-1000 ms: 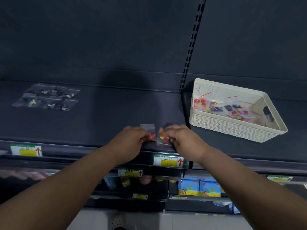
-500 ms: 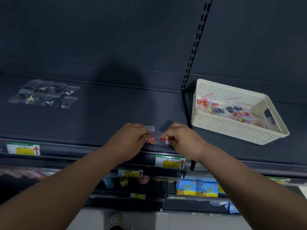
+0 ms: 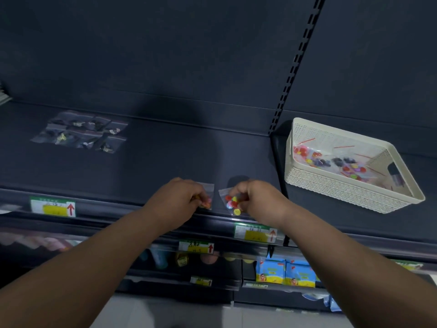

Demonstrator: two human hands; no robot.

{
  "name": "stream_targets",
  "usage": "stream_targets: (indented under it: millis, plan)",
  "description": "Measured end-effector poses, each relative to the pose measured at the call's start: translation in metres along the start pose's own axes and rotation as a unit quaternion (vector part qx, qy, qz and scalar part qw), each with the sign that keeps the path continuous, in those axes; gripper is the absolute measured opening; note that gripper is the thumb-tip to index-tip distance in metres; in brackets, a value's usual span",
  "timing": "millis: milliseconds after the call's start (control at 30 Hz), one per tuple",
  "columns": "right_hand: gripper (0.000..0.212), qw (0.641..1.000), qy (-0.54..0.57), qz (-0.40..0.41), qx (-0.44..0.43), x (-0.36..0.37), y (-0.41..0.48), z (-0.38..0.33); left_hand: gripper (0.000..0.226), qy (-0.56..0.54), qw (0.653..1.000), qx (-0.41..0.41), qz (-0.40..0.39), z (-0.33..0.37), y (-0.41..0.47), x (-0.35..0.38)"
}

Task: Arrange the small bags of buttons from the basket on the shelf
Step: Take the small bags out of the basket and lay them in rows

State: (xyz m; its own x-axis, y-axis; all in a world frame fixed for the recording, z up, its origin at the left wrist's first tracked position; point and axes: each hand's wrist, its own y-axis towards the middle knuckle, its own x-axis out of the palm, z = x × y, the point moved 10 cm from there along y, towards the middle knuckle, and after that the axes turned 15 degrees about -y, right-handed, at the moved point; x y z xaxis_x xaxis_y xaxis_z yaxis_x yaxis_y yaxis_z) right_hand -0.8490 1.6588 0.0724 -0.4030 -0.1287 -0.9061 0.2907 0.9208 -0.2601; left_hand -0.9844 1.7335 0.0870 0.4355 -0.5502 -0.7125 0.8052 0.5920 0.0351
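At ten o'clock of the view, a block of dark-button bags [image 3: 79,132] is seen laid flat in tight rows on the shelf [image 3: 165,162]. Just below centre, at the shelf's front edge, the left bag [image 3: 209,196] is pinched by the left hand [image 3: 175,202]. Most of it is covered by curled fingers, and only its upper edge and a few orange buttons are shown. Just beside it, across a narrow gap at its three o'clock, the right bag [image 3: 230,202] is pinched along its right side by the curled fingers of the right hand [image 3: 257,200]. The hands are held close together but apart. At three o'clock the white basket [image 3: 354,192] is set on the neighbouring bay, with more basket bags [image 3: 331,162] of coloured buttons inside.

The step in hand is judged to be the laying of this pair side by side. It is done well if both bags are pressed flat, their upper edges are brought level and the gap is kept even. Both should also be drawn back from the lip so that nothing can be tipped off.

The right bag's long axis is run from about eleven to five o'clock. Its clear end is pointed towards the shelf's back and its buttons are gathered at the near end, so a slight clockwise turn would be called for. The left bag's axis seems to be set near twelve to six, though too much is hidden for certainty.
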Motion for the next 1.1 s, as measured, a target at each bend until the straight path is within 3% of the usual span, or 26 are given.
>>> stream_targets:
  millis: [567,800,967,1100]
  plan:
    - [0.015,0.997,0.015,0.024,0.065,0.002,0.004,-0.012,0.014,0.003,0.996,0.054,-0.068,0.001,0.012,-0.003]
    - [0.012,0.998,0.022,0.029,0.049,0.0,0.009,-0.018,0.01,0.024,0.995,0.03,-0.097,-0.001,0.015,-0.008]
    - [0.011,0.978,0.101,0.175,0.054,-0.075,0.001,0.003,0.014,-0.033,0.999,0.03,0.024,0.037,0.04,-0.04]
    - [0.008,0.961,0.109,0.246,0.06,-0.141,-0.013,0.048,0.022,-0.019,0.994,0.093,0.052,0.098,0.075,-0.037]
